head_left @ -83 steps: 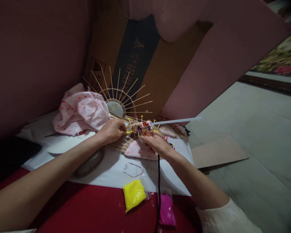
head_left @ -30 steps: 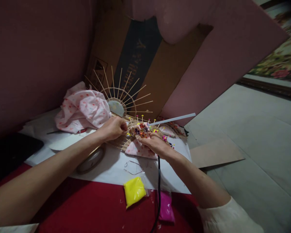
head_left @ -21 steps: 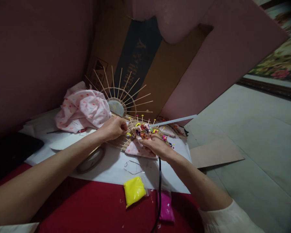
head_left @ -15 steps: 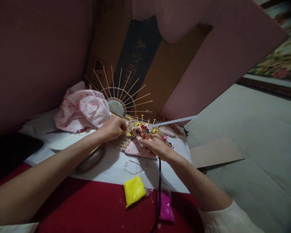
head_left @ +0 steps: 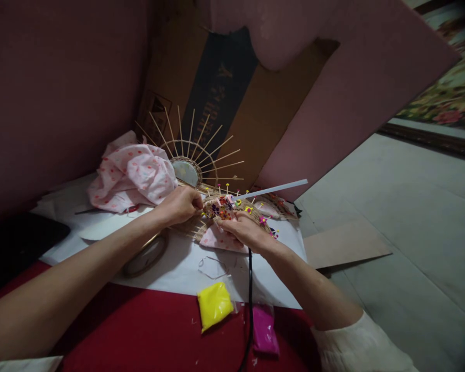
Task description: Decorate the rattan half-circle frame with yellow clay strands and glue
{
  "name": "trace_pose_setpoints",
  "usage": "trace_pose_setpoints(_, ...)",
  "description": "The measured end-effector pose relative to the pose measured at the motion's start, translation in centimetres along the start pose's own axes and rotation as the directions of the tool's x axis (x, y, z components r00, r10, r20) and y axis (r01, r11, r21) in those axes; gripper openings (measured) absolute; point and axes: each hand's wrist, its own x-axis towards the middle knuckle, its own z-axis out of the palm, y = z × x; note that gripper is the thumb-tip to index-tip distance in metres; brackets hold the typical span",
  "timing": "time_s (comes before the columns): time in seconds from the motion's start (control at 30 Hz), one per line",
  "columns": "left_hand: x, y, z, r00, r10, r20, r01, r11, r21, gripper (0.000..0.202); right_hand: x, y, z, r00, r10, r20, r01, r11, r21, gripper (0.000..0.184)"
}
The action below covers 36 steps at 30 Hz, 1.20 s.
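My right hand (head_left: 246, 230) is wrapped round a hot glue gun (head_left: 221, 207) with a flower-patterned body. A long whitish glue stick (head_left: 273, 189) juts from its back, and a black cord (head_left: 250, 294) hangs below the hand. The gun's front end points left, towards my left hand (head_left: 182, 204). That hand is closed in a pinch at the left side of a woven straw piece (head_left: 197, 231); whatever lies between its fingertips is hidden. Yellow and pink pieces on short sticks (head_left: 248, 210) stand along the woven piece. Pink dotted cloth (head_left: 220, 240) covers its lower part.
Behind stands a round woven frame with spokes (head_left: 194, 147), beside crumpled dotted cloth (head_left: 134, 173). Tape (head_left: 160, 253) lies under my left forearm. A yellow packet (head_left: 215, 306) and a magenta packet (head_left: 265, 330) are in front. A cardboard box (head_left: 279, 119) rises behind.
My right hand and the glue gun have shifted slightly left, closer to my left hand. The glue stick and cord moved left with them. My left hand has stayed nearly still.
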Motion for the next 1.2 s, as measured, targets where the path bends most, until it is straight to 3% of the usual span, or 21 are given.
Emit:
trace_pose_setpoints(0.27,0.0,-0.2,0.1,1.000,0.005,0.004,-0.005,1.000,0.004,0.015,-0.2,-1.3,-0.1,0.999,-0.015,0.038,0.014,0.999,0.032,0.029)
trace_pose_setpoints(0.63,0.0,-0.2,0.1,1.000,0.004,-0.005,-0.004,1.000,0.007,0.015,0.3,-1.2,0.1,1.000,-0.005,-0.010,0.005,0.999,0.045,0.027)
trace_pose_setpoints(0.97,0.1,-0.4,0.1,1.000,0.022,-0.007,-0.022,1.000,0.019,0.017,-0.4,-1.8,0.3,0.999,0.042,0.022,-0.047,0.939,0.339,0.028)
trace_pose_setpoints(1.2,-0.1,0.2,-0.1,1.000,0.014,0.016,-0.015,0.999,0.049,0.017,-0.7,-0.9,0.1,0.992,-0.090,-0.090,0.126,0.810,0.573,0.035)
